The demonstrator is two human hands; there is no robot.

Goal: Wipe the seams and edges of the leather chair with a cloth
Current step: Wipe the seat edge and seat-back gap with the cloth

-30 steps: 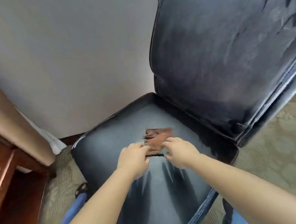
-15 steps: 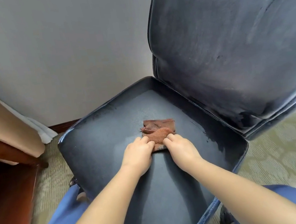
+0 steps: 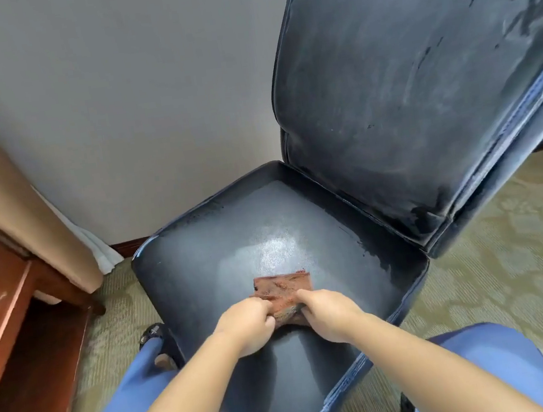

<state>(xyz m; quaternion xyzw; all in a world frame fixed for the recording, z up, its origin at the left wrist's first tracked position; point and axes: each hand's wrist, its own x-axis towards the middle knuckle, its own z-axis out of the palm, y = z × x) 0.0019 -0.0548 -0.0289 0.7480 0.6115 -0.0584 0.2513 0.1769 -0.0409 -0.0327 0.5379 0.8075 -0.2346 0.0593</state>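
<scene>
I am gripping the near edge of the folded brown cloth [image 3: 283, 294] with both hands, my left hand [image 3: 246, 326] and right hand [image 3: 329, 314] each curling fingers round it side by side. The cloth is lying on the middle of the dark leather chair [image 3: 405, 101] seat, well short of the seam below the backrest.

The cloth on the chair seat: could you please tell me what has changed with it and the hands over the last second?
Little changed. Both hands drew the near edge of the cloth slightly toward the person, bunching it. The left hand and right hand keep gripping it on the seat; no seam is reached yet.
</scene>
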